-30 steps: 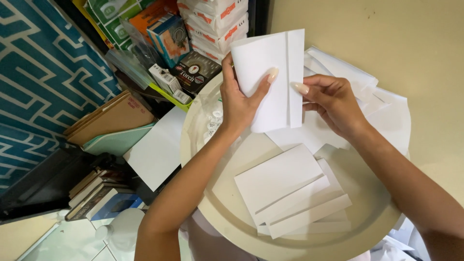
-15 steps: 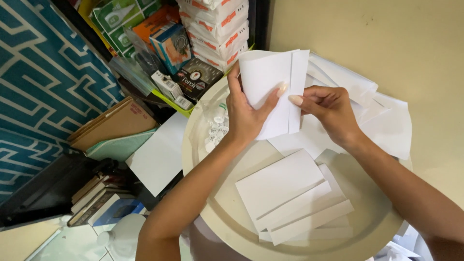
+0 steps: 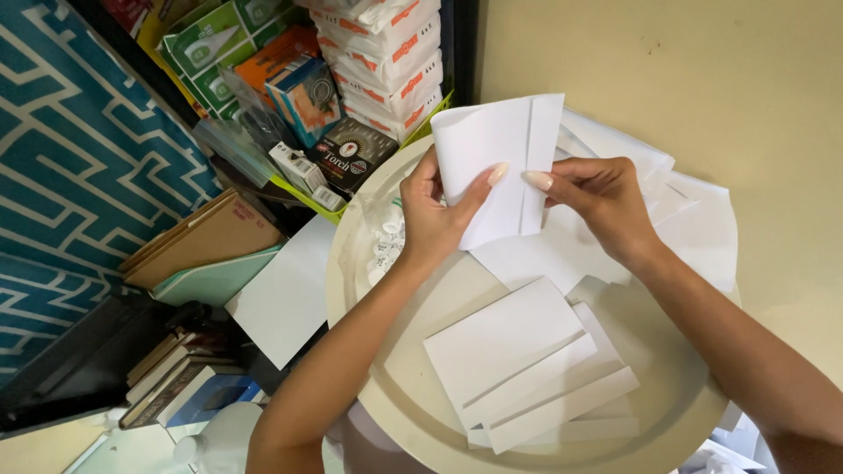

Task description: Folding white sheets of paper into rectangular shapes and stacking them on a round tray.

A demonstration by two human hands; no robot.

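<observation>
Cream wall behind, w/ a round cream tray point(image 3: 395, 386) as the landmark. Head view, looking down: my left hand point(image 3: 430, 219) hovers over the tray's far side, thumb and fingers pinched on a folded white paper point(image 3: 496, 167), thumb across its front to steady it. My right hand point(image 3: 597, 197) pinches the paper's right edge strip, fingertips together on it, prob. to press the fold flat. Finished folded papers point(image 3: 518, 364) lie fanned on the tray's near half, stacked out of the way. Loose white sheets point(image 3: 694, 219) spread past the tray's far-right rim. Boxes on a shelf point(image 3: 342, 79) sit beyond the tray's far-left rim.
</observation>
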